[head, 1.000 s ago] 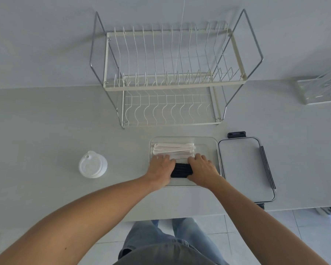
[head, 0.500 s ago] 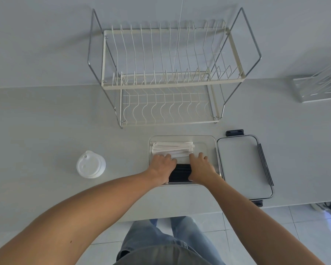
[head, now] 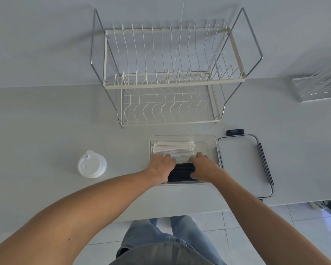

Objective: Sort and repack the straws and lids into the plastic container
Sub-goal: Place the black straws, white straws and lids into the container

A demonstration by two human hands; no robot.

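On our white counter (head: 46, 131), frame centre, our left hand (head: 161, 166) and right hand (head: 203, 167) grasp black straws (head: 182, 172) inside the container (head: 211, 144).

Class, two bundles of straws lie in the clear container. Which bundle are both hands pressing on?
The black straws, at the near side of the container; the left hand and right hand bracket them. The white straws lie behind.

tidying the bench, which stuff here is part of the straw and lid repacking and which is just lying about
Part of the job:
plastic container
white straws
black straws
stack of cup lids
container lid

Just lying about:
dish rack
clear rack
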